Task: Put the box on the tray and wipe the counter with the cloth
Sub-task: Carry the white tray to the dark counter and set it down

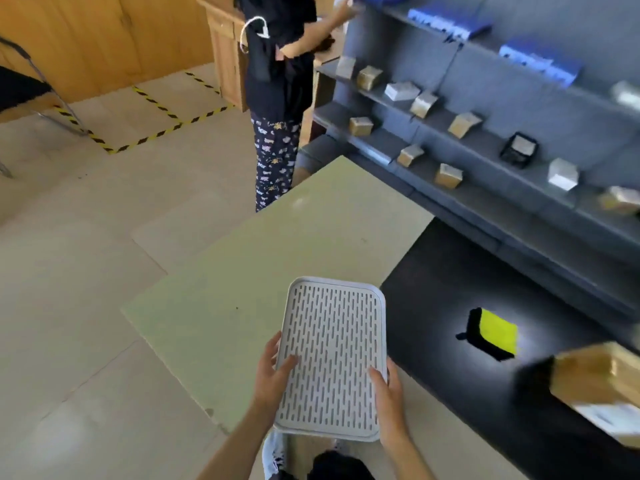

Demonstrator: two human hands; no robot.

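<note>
A pale grey slotted tray [332,327] is held over the light green table, its near end past the table's front edge. My left hand [275,374] grips its left side and my right hand [388,393] grips its right side. A folded yellow and black cloth [493,334] lies on the black counter [450,265] to the right. A gold and black box [595,379], blurred, sits at the counter's right edge.
The light green table [277,258] runs away from me on the left of the counter. Grey shelves [485,140] with several small boxes rise behind the counter. Another person [277,81] stands at the far end of the table, reaching to the shelves.
</note>
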